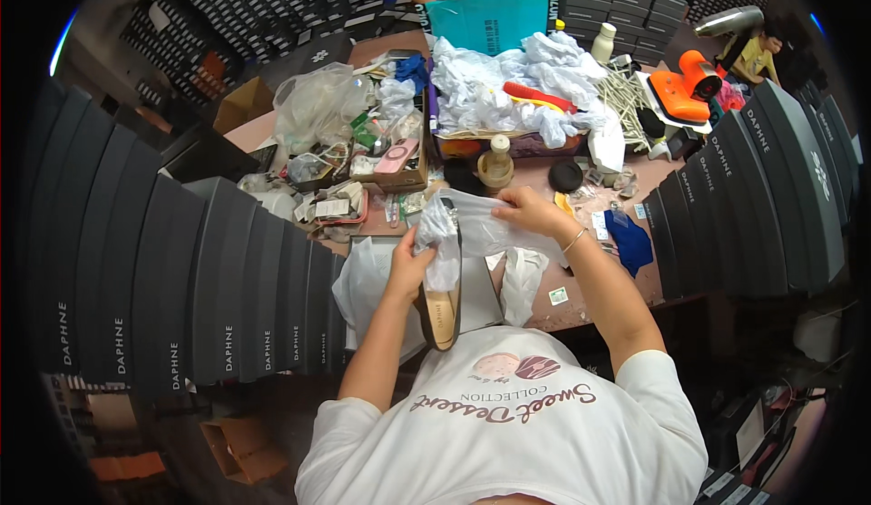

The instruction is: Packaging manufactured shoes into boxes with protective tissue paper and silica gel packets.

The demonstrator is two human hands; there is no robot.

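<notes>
Item: flat shoe (442, 310), tan insole, dark upper, half sheathed in a thin clear plastic bag (472, 228), held above the near edge of the cluttered surface (581, 301).
Left hand (413, 264): grip closed around shoe and bag at mid-length.
Right hand (531, 210): grip pinching the bag's far edge.
Handling, judged: shoe light, fairly stiff, best held at the waist; film slippery, limp, tears easily.

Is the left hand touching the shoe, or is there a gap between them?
Touching. In the head view, the left hand grips the shoe at its side, through the thin white wrapping; no gap shows.
</notes>
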